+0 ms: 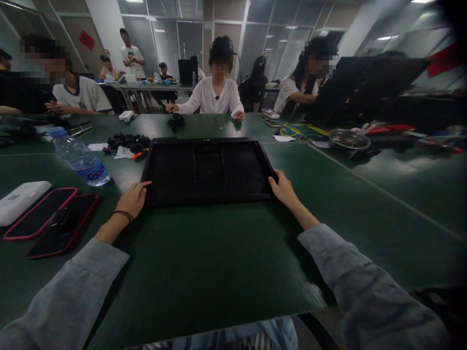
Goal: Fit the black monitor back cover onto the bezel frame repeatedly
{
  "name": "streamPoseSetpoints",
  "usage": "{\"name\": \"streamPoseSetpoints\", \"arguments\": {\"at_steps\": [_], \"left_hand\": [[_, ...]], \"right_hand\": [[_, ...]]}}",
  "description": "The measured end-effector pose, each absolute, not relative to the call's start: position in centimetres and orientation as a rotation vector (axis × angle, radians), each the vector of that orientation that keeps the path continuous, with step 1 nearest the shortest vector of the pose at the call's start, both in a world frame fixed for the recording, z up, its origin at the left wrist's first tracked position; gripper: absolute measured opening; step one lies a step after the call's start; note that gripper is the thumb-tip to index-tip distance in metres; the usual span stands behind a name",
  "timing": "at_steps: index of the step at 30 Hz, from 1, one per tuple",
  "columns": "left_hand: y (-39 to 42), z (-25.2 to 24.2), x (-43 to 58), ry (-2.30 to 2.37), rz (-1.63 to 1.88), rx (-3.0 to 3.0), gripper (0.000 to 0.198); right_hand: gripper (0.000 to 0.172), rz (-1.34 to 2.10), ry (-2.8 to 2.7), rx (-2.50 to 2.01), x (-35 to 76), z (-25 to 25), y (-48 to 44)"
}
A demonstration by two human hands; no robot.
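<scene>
A black rectangular frame (pixel 175 170), like a shallow tray or monitor shell with a raised part in its middle, lies on the green table (pixel 204 257). At its left side my left hand (pixel 132 199) grips the edge, a dark band round the wrist. My right hand (pixel 283 188) holds the right edge, thumb on top and the other fingers partly hidden beneath. Both hands are closed on the frame's sides near its front corners.
A tilted water bottle (pixel 82 158), a white case (pixel 22 201) and two red-edged phones (pixel 42 213) are at the left. Black cables (pixel 127 142) lie behind. A metal bowl (pixel 349 139) stands at the right. Several people sit across the table.
</scene>
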State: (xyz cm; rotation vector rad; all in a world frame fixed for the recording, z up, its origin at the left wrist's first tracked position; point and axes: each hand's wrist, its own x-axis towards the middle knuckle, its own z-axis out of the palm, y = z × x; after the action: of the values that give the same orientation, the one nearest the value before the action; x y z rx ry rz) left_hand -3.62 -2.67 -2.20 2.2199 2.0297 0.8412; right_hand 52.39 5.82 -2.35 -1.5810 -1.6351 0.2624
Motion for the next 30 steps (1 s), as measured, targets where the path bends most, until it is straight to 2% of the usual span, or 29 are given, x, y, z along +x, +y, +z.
{"name": "streamPoseSetpoints", "arguments": {"at_steps": [30], "left_hand": [[-2.89,-1.59,-2.93,2.029,0.856,2.2,0.048]], "right_hand": [[0.057,0.234,-1.677,-1.582,53.16,-2.77,5.96]]}}
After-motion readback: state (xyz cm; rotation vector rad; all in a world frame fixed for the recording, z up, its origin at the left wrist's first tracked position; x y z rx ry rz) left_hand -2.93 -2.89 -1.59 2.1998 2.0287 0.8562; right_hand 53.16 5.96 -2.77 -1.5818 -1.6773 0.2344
